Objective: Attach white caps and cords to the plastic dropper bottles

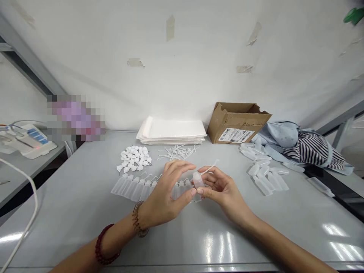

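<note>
A small translucent squeeze bottle (198,180) is held between the thumb and fingers of my right hand (223,187). A thin white tube (210,167) sticks up at that hand's fingers; whether it is attached to the bottle I cannot tell. My left hand (167,193) is open beside the bottle, fingers stretched, its thumb tip close to or touching the bottle's side. Under and behind my hands lies a row of clear bottles (138,189), several with thin bent tubes at their tops. My left hand hides part of this row.
Behind the row are a pile of white caps (135,157) and a heap of thin white tubes (180,151). White padded envelopes (174,131) and a cardboard box (227,121) stand by the wall. Loose bottles (265,178) and fabric (313,146) lie right; a white cable (34,204) runs left.
</note>
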Motion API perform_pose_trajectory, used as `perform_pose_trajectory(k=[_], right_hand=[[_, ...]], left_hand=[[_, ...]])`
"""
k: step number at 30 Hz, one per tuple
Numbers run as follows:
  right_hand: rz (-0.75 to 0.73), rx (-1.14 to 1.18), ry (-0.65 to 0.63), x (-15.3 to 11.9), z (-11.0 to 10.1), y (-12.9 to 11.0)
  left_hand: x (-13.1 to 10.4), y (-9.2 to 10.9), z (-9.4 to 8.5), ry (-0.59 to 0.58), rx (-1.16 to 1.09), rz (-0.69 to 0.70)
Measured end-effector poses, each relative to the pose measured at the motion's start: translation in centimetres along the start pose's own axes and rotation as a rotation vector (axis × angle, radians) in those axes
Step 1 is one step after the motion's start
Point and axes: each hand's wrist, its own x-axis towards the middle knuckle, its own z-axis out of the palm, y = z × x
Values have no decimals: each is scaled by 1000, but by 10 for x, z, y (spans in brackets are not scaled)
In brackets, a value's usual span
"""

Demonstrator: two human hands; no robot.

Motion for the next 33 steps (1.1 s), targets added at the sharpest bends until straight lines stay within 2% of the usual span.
perform_pose_trajectory(k=[4, 8, 21, 26, 33], right_hand=[[-34, -6, -1, 0, 0, 0], [-29, -3, -2, -1, 0, -1], [45, 7, 33, -2, 0, 3], [43, -9, 58, -1, 1, 1], [41, -92, 86, -3, 3, 3]], left_hand=[[-1, 2, 3, 113, 202, 186], [-2, -1, 8, 183, 259, 285], [-3, -6, 12, 120, 222, 254], [-3, -8, 14, 109, 277, 265], [-3, -7, 22, 128, 361, 204]])
